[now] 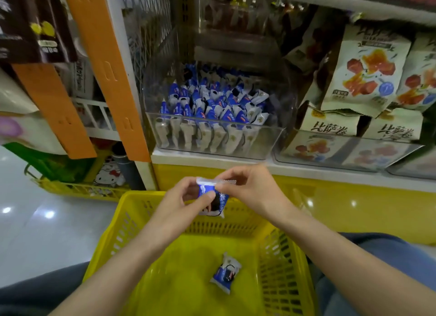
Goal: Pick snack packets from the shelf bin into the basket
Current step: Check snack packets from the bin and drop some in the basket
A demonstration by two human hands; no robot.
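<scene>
- The left hand (181, 202) and the right hand (250, 190) meet in front of the person, and both pinch one blue-and-white snack packet (220, 203). The left thumb lies across its face, and the right fingertips nip its crimped top edge.
- Both forearms reach forward and converge, wrists raised. The packet hangs upright above the far end of the yellow basket (184, 268), clear of its rim.
- Inside the basket lies a second packet (226, 273), flat on the floor toward the near right. By my reckoning that makes one delivered and one about to drop.
- Beyond the hands, on the shelf (236, 161), the clear shelf bin (266, 139) holds a heap of packets (212, 103), nearly full. I'd judge the job barely begun, with most of the picking left to do.
- Bags of another snack sit in the neighbouring bin to the right.
</scene>
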